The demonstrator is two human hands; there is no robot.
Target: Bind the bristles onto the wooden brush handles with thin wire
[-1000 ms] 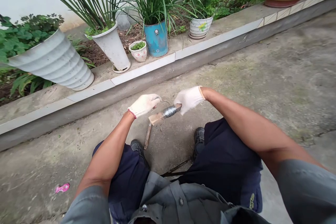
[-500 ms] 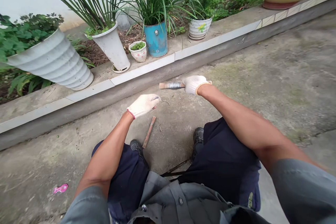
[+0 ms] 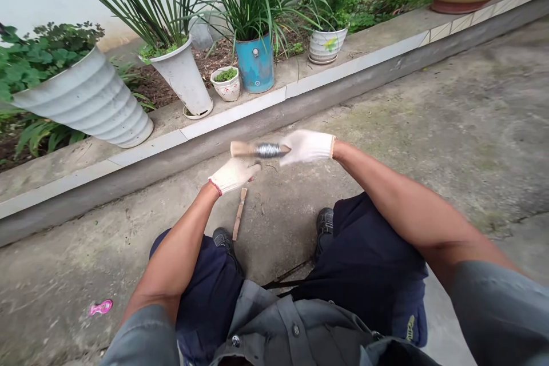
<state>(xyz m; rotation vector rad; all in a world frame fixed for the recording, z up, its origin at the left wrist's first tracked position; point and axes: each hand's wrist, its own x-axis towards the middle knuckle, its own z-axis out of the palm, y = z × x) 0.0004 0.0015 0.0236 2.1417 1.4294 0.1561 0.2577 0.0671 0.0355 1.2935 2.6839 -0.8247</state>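
Both my hands wear white knit gloves. My right hand [image 3: 306,147] is closed round one end of a short wooden stick [image 3: 240,148] that carries a coil of thin grey wire [image 3: 266,150]; the stick lies level and points left. Just below it, my left hand [image 3: 234,174] is closed in a pinch on a thin stick [image 3: 238,214] or wire end; which of the two I cannot make out. That thin brown stick slants down toward the concrete between my shoes.
A low kerb [image 3: 300,104] crosses ahead, with a ledge of planters: a ribbed white pot [image 3: 88,100], a tall white pot [image 3: 184,77], a small floral pot [image 3: 227,84], a blue pot [image 3: 256,63]. A pink scrap [image 3: 100,307] lies on the concrete at lower left.
My right hand swung the wire-wound stick up and away to the right, then brought it back left, just above my left hand. My left hand stayed almost still.
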